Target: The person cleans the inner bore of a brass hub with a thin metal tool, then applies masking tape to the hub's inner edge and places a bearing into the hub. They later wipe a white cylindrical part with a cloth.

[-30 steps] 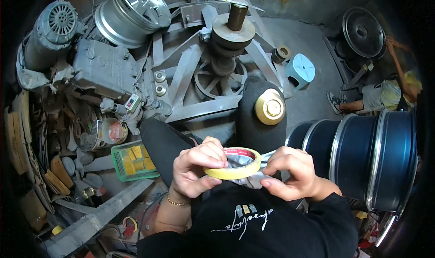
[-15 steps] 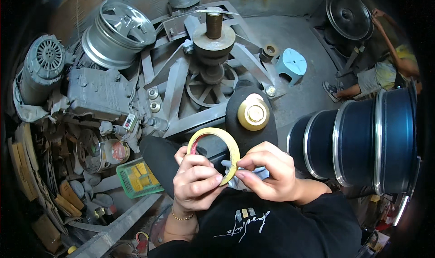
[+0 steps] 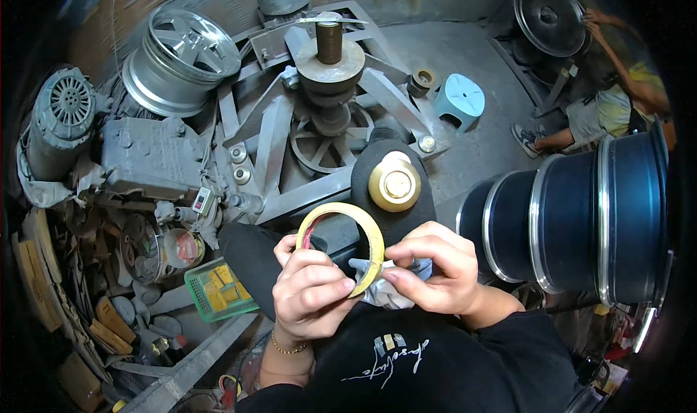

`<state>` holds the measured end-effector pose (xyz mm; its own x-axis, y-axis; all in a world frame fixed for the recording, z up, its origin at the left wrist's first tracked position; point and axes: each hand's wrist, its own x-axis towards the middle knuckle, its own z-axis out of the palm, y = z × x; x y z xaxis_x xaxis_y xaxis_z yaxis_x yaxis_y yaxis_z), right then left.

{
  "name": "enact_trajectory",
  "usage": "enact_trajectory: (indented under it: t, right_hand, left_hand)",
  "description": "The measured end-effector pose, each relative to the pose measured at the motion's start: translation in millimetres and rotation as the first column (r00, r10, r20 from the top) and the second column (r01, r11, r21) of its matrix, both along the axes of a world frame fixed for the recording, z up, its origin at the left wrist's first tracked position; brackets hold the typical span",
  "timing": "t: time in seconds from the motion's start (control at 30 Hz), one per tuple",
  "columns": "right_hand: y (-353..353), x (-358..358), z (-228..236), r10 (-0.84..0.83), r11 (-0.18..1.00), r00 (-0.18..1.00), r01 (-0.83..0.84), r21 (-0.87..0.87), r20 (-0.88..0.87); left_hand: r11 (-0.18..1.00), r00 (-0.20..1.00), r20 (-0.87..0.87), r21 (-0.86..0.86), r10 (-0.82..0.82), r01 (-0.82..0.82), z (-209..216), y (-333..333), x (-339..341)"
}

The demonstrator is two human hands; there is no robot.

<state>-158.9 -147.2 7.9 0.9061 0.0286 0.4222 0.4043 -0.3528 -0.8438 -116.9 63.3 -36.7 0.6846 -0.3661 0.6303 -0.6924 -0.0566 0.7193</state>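
My left hand [image 3: 316, 289] is closed round the lower left of a roll of yellow tape [image 3: 372, 231], with its thumb along the bottom. The roll stands on edge with its open core toward me, and a red patch shows inside the core. My right hand [image 3: 439, 271] is curled in a pinch at the roll's right rim, thumb and forefinger tips at the tape's surface. Whether a loose tape end lies between them is too small to see. Behind the roll, a crumpled pale cloth [image 3: 388, 295] lies in my lap. A gold-coloured domed cap [image 3: 394, 183] rests on my right knee.
A steel frame with a threaded spindle [image 3: 329, 44] stands ahead. Left are a silver wheel rim [image 3: 178, 64], a motor [image 3: 62, 119] and a green basket [image 3: 210, 304]. Dark wheel barrels [image 3: 573, 221] lie right. Beyond the blue stool [image 3: 459, 99], another person [image 3: 606, 115] touches a wheel.
My right fingertips have shifted slightly right along the tape roll's rim. The left hand keeps its hold. The whole view has shifted slightly, and the other person's hand has moved on the wheel.
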Motion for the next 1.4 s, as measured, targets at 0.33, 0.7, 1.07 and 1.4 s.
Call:
enact_trajectory:
  t: [0.33,0.7,1.07,1.4]
  right_hand:
    - [-4.0,8.7,-5.7,0.004,0.987,0.979,0.029,-0.159,0.202]
    - [-3.4,8.6,-3.8,0.062,0.987,0.998,-0.058,-0.149,0.024]
    - [-3.4,7.2,1.1,-0.022,0.993,0.998,0.029,-0.111,0.059]
    - [-3.1,5.4,-5.0,0.044,0.999,0.994,-0.042,0.019,-0.104]
  left_hand:
    - [0.998,0.997,-0.052,0.043,-0.049,0.052,10.5,3.5,3.2]
    - [0.998,0.993,-0.113,0.051,-0.023,0.029,13.5,2.1,1.7]
    - [0.999,0.982,-0.186,0.043,0.017,-0.009,14.3,-6.0,4.8]
    - [0.978,0.972,-0.203,0.19,0.121,-0.082,21.7,-16.5,6.4]
